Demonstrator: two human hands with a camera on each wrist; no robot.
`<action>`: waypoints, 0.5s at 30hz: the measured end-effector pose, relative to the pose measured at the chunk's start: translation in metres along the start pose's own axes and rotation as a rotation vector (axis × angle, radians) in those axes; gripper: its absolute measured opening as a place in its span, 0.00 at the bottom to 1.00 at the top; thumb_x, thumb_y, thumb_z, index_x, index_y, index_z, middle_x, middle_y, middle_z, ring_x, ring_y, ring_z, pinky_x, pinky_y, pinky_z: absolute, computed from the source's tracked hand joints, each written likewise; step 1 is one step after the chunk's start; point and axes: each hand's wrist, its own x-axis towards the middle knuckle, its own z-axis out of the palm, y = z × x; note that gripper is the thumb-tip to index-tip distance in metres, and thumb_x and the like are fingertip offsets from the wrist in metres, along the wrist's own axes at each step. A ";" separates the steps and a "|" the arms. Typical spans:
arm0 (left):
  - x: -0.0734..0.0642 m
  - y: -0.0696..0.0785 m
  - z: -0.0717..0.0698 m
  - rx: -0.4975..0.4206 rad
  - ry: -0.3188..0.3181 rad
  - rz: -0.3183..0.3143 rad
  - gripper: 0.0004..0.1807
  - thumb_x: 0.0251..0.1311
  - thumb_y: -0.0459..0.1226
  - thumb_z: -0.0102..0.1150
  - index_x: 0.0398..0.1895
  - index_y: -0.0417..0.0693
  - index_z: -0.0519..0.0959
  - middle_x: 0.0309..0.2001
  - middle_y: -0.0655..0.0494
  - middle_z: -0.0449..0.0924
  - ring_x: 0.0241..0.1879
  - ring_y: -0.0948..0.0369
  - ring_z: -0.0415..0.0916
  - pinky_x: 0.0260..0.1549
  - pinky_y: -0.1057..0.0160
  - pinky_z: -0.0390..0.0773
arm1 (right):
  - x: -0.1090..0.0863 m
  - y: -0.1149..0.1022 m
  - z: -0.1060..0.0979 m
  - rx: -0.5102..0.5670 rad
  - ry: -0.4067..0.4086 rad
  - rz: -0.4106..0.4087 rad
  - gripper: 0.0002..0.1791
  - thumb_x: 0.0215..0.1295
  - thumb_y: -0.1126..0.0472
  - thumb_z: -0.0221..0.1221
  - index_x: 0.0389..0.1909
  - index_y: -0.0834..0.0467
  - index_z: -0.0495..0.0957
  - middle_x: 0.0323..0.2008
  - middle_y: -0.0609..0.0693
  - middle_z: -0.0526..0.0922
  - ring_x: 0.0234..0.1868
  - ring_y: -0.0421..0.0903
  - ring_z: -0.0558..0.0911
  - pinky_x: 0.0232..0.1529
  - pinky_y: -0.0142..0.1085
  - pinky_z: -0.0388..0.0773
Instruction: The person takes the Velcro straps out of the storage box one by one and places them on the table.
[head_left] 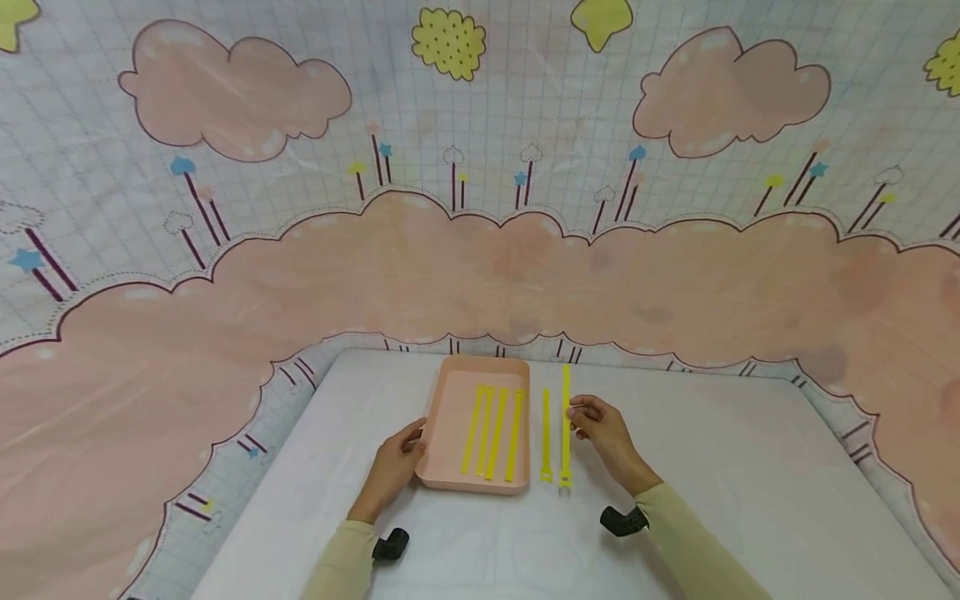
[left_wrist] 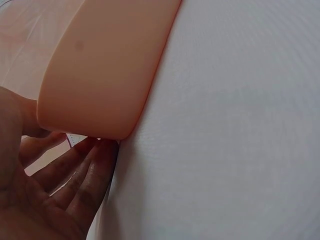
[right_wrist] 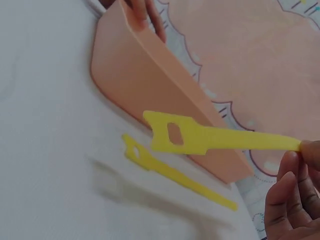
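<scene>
One yellow strap [head_left: 566,446] is pinched between the thumb and fingers of the right hand [head_left: 606,433], raised off the table at the tray's three o'clock; its slotted head points to six o'clock in the head view, and the right wrist view shows its shadow below. Just inward of it, a loose strap [head_left: 546,433] lies on the white table [head_left: 720,483], apart from the tray, its slotted head also toward six. Next comes the pink tray [head_left: 450,425], flat on the table, its long sides running roughly from twelve to six. It holds four more straps [head_left: 496,433], side by side and slightly slanted, all toward its three o'clock half; bare floor shows toward nine. At the tray's eight o'clock, the left hand [head_left: 393,467] grips the edge, thumb at the rim, fingers against the outer wall. Beyond, from ten through two o'clock, stands a backdrop [head_left: 600,292] printed with pink clouds and yellow shapes.
</scene>
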 end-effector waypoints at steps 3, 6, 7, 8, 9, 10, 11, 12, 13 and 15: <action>0.001 0.000 -0.001 -0.008 -0.006 -0.010 0.26 0.68 0.33 0.54 0.69 0.49 0.70 0.61 0.40 0.77 0.58 0.46 0.77 0.55 0.48 0.79 | 0.003 0.004 0.001 -0.007 0.004 0.033 0.15 0.70 0.64 0.57 0.54 0.65 0.73 0.36 0.48 0.82 0.36 0.42 0.78 0.35 0.32 0.78; 0.001 0.001 -0.001 -0.012 -0.012 -0.016 0.26 0.68 0.34 0.54 0.70 0.49 0.69 0.61 0.40 0.77 0.59 0.46 0.77 0.56 0.48 0.78 | 0.005 0.007 0.001 -0.035 0.014 0.065 0.15 0.70 0.64 0.56 0.54 0.63 0.74 0.38 0.50 0.82 0.37 0.43 0.78 0.36 0.31 0.78; 0.001 0.002 -0.001 -0.012 -0.011 -0.018 0.26 0.68 0.34 0.54 0.70 0.48 0.69 0.61 0.40 0.77 0.59 0.45 0.77 0.56 0.48 0.78 | 0.005 0.008 0.001 -0.040 0.016 0.074 0.15 0.70 0.63 0.56 0.55 0.63 0.74 0.39 0.50 0.82 0.37 0.43 0.78 0.35 0.31 0.78; 0.000 0.002 -0.001 -0.012 -0.010 -0.019 0.26 0.68 0.34 0.54 0.70 0.48 0.70 0.61 0.40 0.77 0.58 0.45 0.77 0.56 0.48 0.78 | 0.007 0.009 0.001 -0.051 0.018 0.083 0.15 0.71 0.63 0.56 0.55 0.63 0.74 0.39 0.51 0.82 0.37 0.43 0.78 0.35 0.31 0.77; 0.000 0.002 -0.001 -0.010 -0.008 -0.021 0.26 0.68 0.34 0.54 0.69 0.48 0.70 0.61 0.40 0.77 0.58 0.46 0.77 0.56 0.48 0.78 | 0.008 0.010 0.001 -0.061 0.018 0.090 0.15 0.71 0.63 0.56 0.55 0.63 0.74 0.40 0.51 0.82 0.38 0.43 0.78 0.35 0.31 0.77; 0.000 0.003 -0.001 -0.009 -0.007 -0.023 0.26 0.68 0.34 0.54 0.69 0.48 0.70 0.61 0.40 0.77 0.58 0.46 0.77 0.56 0.48 0.78 | 0.009 0.010 0.000 -0.070 0.019 0.097 0.15 0.71 0.63 0.56 0.55 0.63 0.74 0.40 0.51 0.82 0.38 0.43 0.77 0.35 0.30 0.76; -0.001 0.004 -0.001 -0.009 -0.006 -0.026 0.26 0.68 0.34 0.54 0.69 0.48 0.70 0.61 0.40 0.77 0.58 0.46 0.77 0.56 0.48 0.78 | 0.010 0.011 0.000 -0.077 0.019 0.102 0.15 0.71 0.62 0.56 0.55 0.63 0.74 0.41 0.52 0.82 0.38 0.43 0.77 0.35 0.30 0.76; -0.001 0.005 -0.001 -0.008 -0.006 -0.027 0.26 0.68 0.33 0.54 0.69 0.48 0.70 0.61 0.40 0.77 0.58 0.46 0.77 0.56 0.48 0.79 | 0.011 0.012 -0.001 -0.086 0.020 0.108 0.16 0.71 0.62 0.56 0.55 0.63 0.75 0.41 0.52 0.82 0.38 0.43 0.77 0.34 0.30 0.76; -0.002 0.006 -0.002 -0.005 -0.006 -0.026 0.26 0.68 0.33 0.54 0.69 0.48 0.70 0.60 0.39 0.77 0.58 0.46 0.77 0.56 0.48 0.79 | 0.013 0.013 -0.001 -0.094 0.019 0.112 0.16 0.71 0.62 0.56 0.55 0.64 0.75 0.40 0.51 0.82 0.38 0.43 0.77 0.34 0.30 0.75; -0.002 0.007 -0.002 -0.002 -0.005 -0.029 0.26 0.68 0.33 0.54 0.69 0.48 0.70 0.60 0.39 0.77 0.58 0.46 0.77 0.55 0.48 0.79 | 0.015 0.015 -0.002 -0.107 0.013 0.123 0.16 0.71 0.61 0.57 0.55 0.64 0.75 0.39 0.51 0.81 0.37 0.43 0.76 0.33 0.30 0.74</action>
